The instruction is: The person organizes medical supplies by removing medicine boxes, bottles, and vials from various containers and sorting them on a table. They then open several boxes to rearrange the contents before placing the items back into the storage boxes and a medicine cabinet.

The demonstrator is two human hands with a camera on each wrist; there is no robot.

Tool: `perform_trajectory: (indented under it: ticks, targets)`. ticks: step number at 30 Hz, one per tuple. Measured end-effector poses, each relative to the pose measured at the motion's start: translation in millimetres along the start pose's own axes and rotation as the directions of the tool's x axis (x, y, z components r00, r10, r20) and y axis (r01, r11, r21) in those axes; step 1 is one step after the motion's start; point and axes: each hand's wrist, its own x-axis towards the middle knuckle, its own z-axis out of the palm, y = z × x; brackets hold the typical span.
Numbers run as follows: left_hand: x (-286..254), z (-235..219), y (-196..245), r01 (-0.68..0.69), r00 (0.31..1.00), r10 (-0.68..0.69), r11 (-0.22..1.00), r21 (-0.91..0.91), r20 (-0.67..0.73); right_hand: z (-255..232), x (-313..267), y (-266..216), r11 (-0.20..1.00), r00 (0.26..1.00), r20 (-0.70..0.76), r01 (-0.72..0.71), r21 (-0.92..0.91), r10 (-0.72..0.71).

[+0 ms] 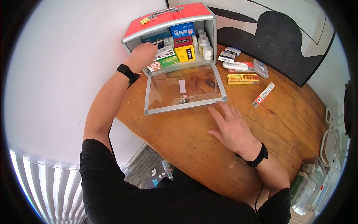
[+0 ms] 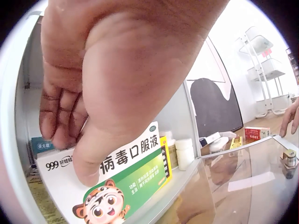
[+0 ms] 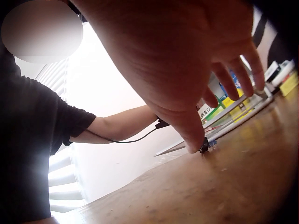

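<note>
In the head view my left hand reaches into the left side of a red-topped medicine case. It holds a white and green oral liquid box by its upper edge. The left wrist view has the thumb against the front of this box, above the cartoon tiger, and the fingers bent behind the top edge. My right hand is over the wooden table with its fingers spread, fingertips close to the front edge of the case's lowered clear door. Nothing is in the right hand.
Beside the held box stand a yellow and red box, a blue box and several white bottles. To the right of the case lie a yellow box, a white thermometer-like device and a slim white box.
</note>
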Motion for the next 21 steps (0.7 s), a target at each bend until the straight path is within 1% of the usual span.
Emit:
perform_trajectory:
  ticks: [4,6,7,9,10,12,13,15,16,18,19,21]
  targets:
    - [-5,-3,3,0.009,0.999,-0.008,1.000,-0.011,0.036,-1,1,0,1.000,1.000,-0.007,0.007,-0.002,-0.007]
    - [-4,-2,3,-0.049,0.999,0.049,0.999,-0.015,0.013,0,0,0,1.000,1.000,-0.004,0.003,0.002,-0.003]
    - [-3,3,2,-0.049,0.999,0.049,0.999,-0.017,0.014,0,0,-1,1.000,1.000,-0.001,0.003,0.006,-0.003]
    - [-3,19,1,-0.025,0.997,0.023,1.000,0.017,0.071,1,1,-1,1.000,1.000,0.005,0.003,0.009,-0.003]
    - [-6,19,0,-0.026,0.997,0.025,1.000,0.017,0.070,0,1,0,1.000,1.000,0.004,0.002,0.007,-0.002]
    - [-9,20,-1,-0.084,0.996,0.084,0.995,0.055,0.002,1,0,0,1.000,1.000,-0.002,0.002,-0.008,-0.002]
    - [-9,19,0,-0.084,0.996,0.084,0.995,0.052,0.000,2,0,1,1.000,1.000,0.001,0.009,-0.017,-0.009]
    - [-13,19,1,-0.071,0.992,0.080,0.993,0.091,-0.101,3,1,0,1.000,1.000,0.010,0.005,-0.009,-0.005]
    - [-15,20,2,-0.069,0.992,0.078,0.994,0.089,-0.095,3,1,-1,1.000,1.000,0.012,0.001,-0.001,-0.001]
    - [-10,17,4,-0.058,0.998,0.059,0.994,0.095,-0.011,1,2,0,1.000,1.000,0.021,0.001,0.002,-0.001]
    - [-10,17,3,-0.061,0.998,0.063,0.993,0.098,-0.017,-1,2,1,1.000,1.000,0.027,-0.002,0.004,0.002]
    - [-13,21,-1,-0.113,0.990,0.115,0.993,0.040,-0.080,0,2,2,1.000,1.000,0.011,0.001,-0.003,-0.001]
